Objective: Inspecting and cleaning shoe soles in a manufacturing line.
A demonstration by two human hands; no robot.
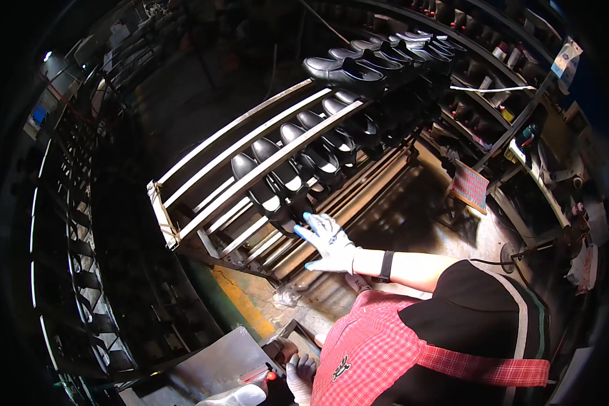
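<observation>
My right hand (331, 245), in a white glove with blue fingertips, reaches out with its fingers spread and holds nothing. It is close to the heel end of a black shoe (265, 193) in the rack's lower row; whether it touches cannot be told. More black slip-on shoes (311, 152) with pale insoles lean in that row, toes up. Low at the bottom edge, my left hand (301, 375), also gloved, has curled fingers. What it holds, if anything, is hidden. Beside it are a brown object (282, 350) and a white container (240, 396) with a red-tipped thing (271, 375).
The slatted rack (169, 237) carries another row of black shoes (358, 71) on top. A dark rack (81, 271) stands at left, and shelves with more shoes (467, 115) at right. A stool with a checked seat (468, 186) stands on the right. A grey tray (213, 362) lies below.
</observation>
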